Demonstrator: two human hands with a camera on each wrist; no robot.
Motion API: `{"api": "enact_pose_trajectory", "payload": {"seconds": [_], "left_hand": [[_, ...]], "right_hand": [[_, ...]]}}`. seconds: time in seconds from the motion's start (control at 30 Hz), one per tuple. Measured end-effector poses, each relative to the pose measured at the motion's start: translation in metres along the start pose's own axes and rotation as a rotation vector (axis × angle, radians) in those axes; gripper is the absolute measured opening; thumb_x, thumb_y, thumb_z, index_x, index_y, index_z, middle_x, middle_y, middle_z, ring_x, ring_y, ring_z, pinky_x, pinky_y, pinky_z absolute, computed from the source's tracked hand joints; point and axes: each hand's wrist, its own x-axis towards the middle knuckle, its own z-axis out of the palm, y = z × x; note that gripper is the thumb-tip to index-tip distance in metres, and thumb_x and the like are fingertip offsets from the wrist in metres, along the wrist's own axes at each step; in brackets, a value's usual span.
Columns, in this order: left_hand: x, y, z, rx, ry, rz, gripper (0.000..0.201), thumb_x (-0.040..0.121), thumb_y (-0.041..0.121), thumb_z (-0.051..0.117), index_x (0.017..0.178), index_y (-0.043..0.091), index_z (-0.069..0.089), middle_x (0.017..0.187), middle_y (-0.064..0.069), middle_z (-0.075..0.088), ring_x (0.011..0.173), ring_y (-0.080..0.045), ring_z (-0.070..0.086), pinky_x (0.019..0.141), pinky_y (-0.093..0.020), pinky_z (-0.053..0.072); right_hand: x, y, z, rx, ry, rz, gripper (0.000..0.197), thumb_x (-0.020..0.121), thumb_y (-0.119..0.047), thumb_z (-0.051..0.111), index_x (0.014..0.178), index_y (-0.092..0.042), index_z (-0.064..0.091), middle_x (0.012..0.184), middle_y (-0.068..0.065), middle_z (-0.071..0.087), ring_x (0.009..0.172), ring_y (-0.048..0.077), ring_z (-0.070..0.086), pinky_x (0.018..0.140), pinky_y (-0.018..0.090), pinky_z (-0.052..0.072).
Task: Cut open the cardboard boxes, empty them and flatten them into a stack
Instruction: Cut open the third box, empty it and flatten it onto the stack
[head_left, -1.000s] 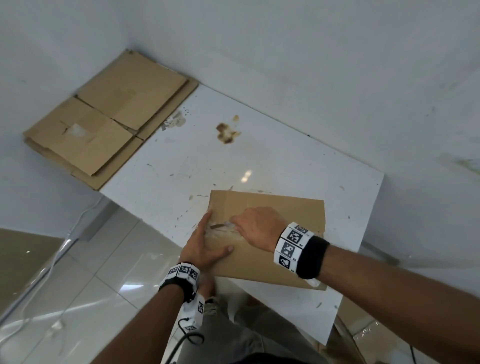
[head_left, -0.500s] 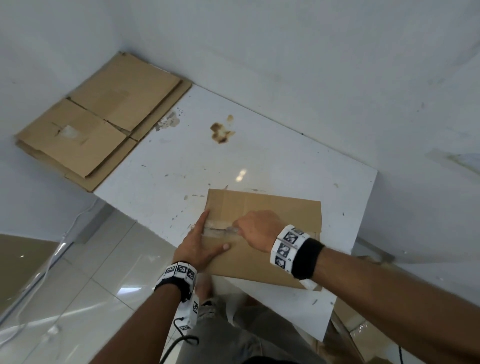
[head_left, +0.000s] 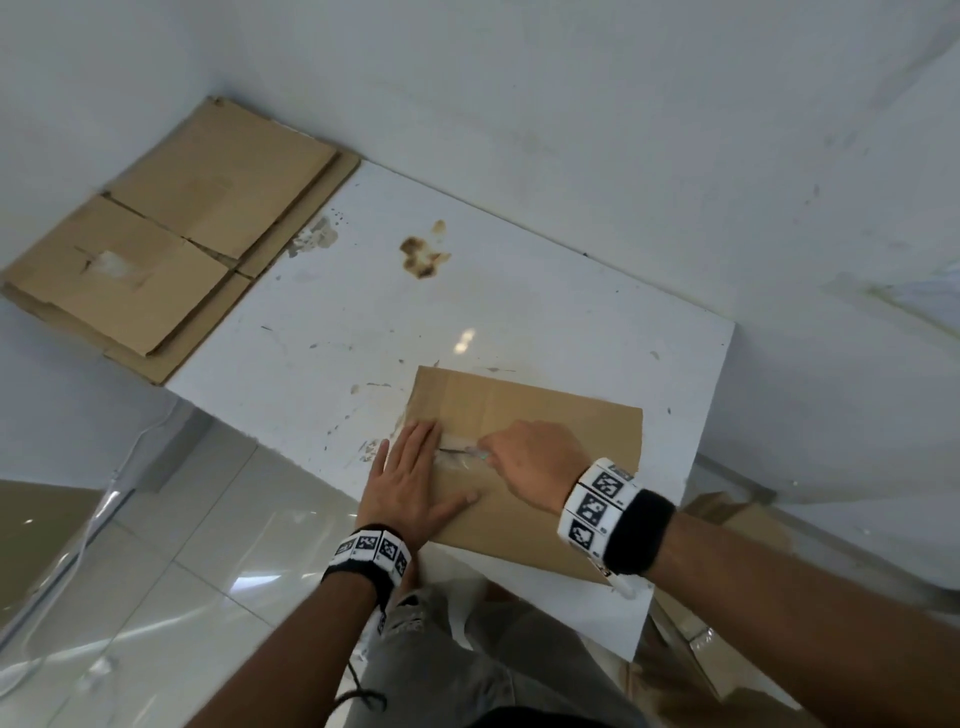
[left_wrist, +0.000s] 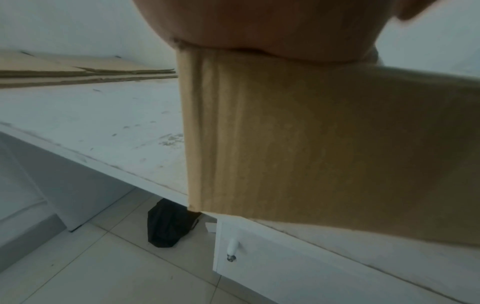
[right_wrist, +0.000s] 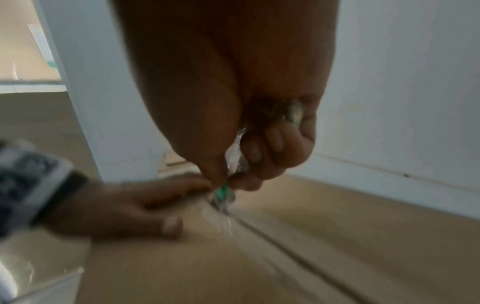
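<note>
No legible text on my feeds, only black-and-white square marker patterns on the white wristbands (head_left: 597, 503).

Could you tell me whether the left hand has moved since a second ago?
Yes: the left hand slid slightly right, from the left edge of the box onto its top.

White table (head_left: 519, 322) scuffed, brown stain (head_left: 423, 254) near back edge by the wall (head_left: 623, 130). Glossy tiled floor (head_left: 156, 571), white cable (head_left: 98, 514) running along it. Black bag (left_wrist: 168, 226) under table. Cabinet door with white handle (left_wrist: 232, 248).
</note>
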Motion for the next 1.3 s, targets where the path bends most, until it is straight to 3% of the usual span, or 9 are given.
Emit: {"api": "enact_pose_trajectory", "payload": {"seconds": [0.2,0.33,0.43,0.5,0.67,0.8,0.93,1.1,1.3], "left_hand": [[0.000,0.003,-0.001,0.055,-0.027,-0.023,0.112,0.080,0.095,0.020,0.163,0.021,0.009,0.170,0.005,0.007,0.156,-0.011,-0.001,0.127,-0.046,0.002],[0.001,0.005,0.000,0.100,-0.028,-0.006,0.110,0.081,0.094,0.019,0.163,0.022,0.004,0.170,0.004,0.004,0.156,-0.012,-0.004,0.127,-0.046,-0.001],[-0.001,0.002,-0.003,0.097,-0.033,-0.002,0.109,0.083,0.093,0.022,0.163,0.021,0.004,0.170,0.004,0.004,0.156,-0.013,-0.004,0.126,-0.048,-0.004],[0.000,0.012,-0.005,0.115,-0.011,-0.033,0.105,0.084,0.086,0.031,0.162,0.018,0.011,0.169,-0.001,0.009,0.157,-0.019,0.000,0.126,-0.049,-0.007],[0.011,0.073,0.006,0.054,-0.024,0.184,0.073,0.077,0.049,0.050,0.143,0.017,0.048,0.150,-0.006,0.045,0.139,-0.028,0.042,0.119,-0.046,0.027],[0.007,0.063,0.025,0.018,0.003,0.212,0.073,0.089,0.070,0.042,0.143,0.021,0.050,0.151,0.000,0.045,0.140,-0.022,0.042,0.120,-0.043,0.028],[0.011,0.069,0.021,0.088,-0.050,0.199,0.099,0.075,0.096,0.035,0.137,0.021,0.057,0.155,0.001,0.040,0.146,-0.021,0.033,0.124,-0.042,0.019],[0.016,0.050,0.009,0.028,0.068,0.184,0.093,0.070,0.096,0.045,0.120,0.019,0.058,0.136,0.003,0.051,0.129,-0.020,0.049,0.120,-0.048,0.026],[0.022,0.008,-0.008,0.063,0.120,0.197,0.091,0.066,0.096,0.049,0.112,0.019,0.056,0.123,0.001,0.058,0.122,-0.022,0.054,0.121,-0.052,0.021]], "right_hand": [[-0.015,0.023,-0.009,-0.103,0.007,0.082,0.024,0.105,-0.026,0.046,0.104,-0.017,0.068,0.091,0.004,0.068,0.071,0.025,0.060,0.060,0.031,0.039],[-0.025,0.022,0.000,-0.059,-0.130,0.114,0.023,0.104,-0.019,0.047,0.112,-0.014,0.068,0.092,0.004,0.068,0.068,0.022,0.056,0.061,0.030,0.043],[-0.038,0.035,-0.004,-0.040,-0.082,0.167,0.024,0.106,-0.024,0.044,0.102,-0.014,0.066,0.079,-0.003,0.055,0.063,0.019,0.049,0.058,0.029,0.038],[-0.048,0.045,-0.002,-0.098,-0.043,0.187,0.025,0.106,-0.022,0.042,0.104,-0.015,0.066,0.089,0.001,0.061,0.070,0.022,0.052,0.062,0.031,0.039],[-0.055,0.043,0.010,0.018,-0.151,0.168,0.032,0.106,-0.031,0.042,0.120,-0.024,0.069,0.104,0.005,0.071,0.089,0.028,0.070,0.079,0.038,0.056],[-0.096,0.088,0.001,0.021,-0.094,0.285,0.034,0.106,-0.037,0.039,0.119,-0.027,0.070,0.106,0.003,0.071,0.095,0.027,0.069,0.083,0.037,0.055],[-0.108,0.087,0.017,0.029,-0.172,0.309,0.037,0.102,-0.019,0.040,0.123,-0.030,0.068,0.101,0.003,0.070,0.085,0.026,0.069,0.072,0.032,0.052],[-0.126,0.126,0.002,0.048,-0.063,0.430,0.022,0.100,-0.030,0.049,0.105,-0.033,0.071,0.090,-0.005,0.071,0.078,0.020,0.068,0.068,0.031,0.054],[-0.112,0.120,0.008,0.111,-0.014,0.348,0.028,0.103,-0.035,0.043,0.103,-0.030,0.070,0.091,0.000,0.067,0.079,0.025,0.066,0.064,0.031,0.046]]}}
